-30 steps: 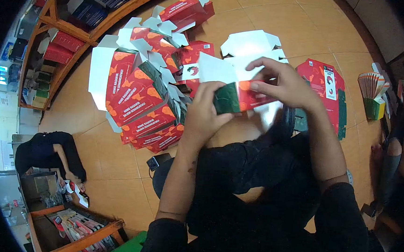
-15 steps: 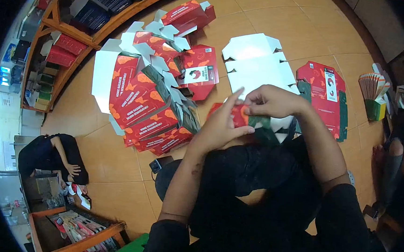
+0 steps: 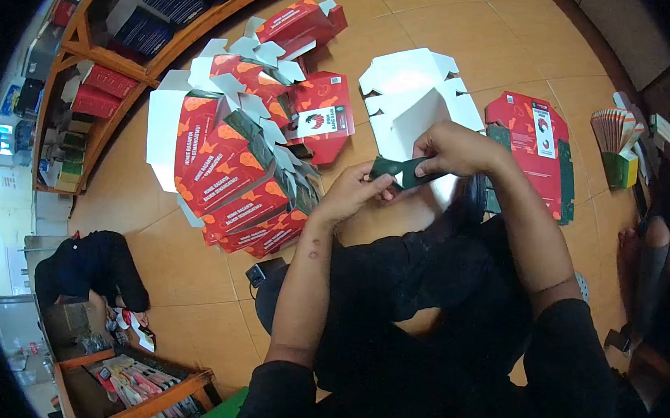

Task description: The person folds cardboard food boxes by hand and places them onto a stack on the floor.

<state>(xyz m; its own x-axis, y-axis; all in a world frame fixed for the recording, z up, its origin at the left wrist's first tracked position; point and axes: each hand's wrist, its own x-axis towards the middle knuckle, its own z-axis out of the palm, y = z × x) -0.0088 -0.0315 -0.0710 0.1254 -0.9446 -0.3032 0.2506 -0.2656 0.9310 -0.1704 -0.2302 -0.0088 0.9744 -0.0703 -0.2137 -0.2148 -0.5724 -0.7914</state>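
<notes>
Both hands grip the dark green edge (image 3: 400, 169) of a cardboard box blank, partly folded. My left hand (image 3: 355, 193) pinches its left end between thumb and fingers. At the other end, my right hand (image 3: 459, 149) is closed with the thumb on the green card. A white panel (image 3: 421, 116) stands up behind the fingers and seems to belong to the same blank. Beyond lies a flat box blank (image 3: 407, 70), white side up, with tabs along its edges. To the right of my right hand, a red and green blank (image 3: 524, 144) lies printed side up.
Folded red boxes (image 3: 232, 178) are nested in an overlapping pile on the left. A wooden shelf (image 3: 116, 58) holds more boxes. One person (image 3: 94, 270) bends over at the left; another person's leg (image 3: 653, 254) is at the right, near bundled cartons (image 3: 616, 139).
My hands have turned the blank, so its dark green edge now shows where red did. A white panel has risen behind it. The person at left has bent lower.
</notes>
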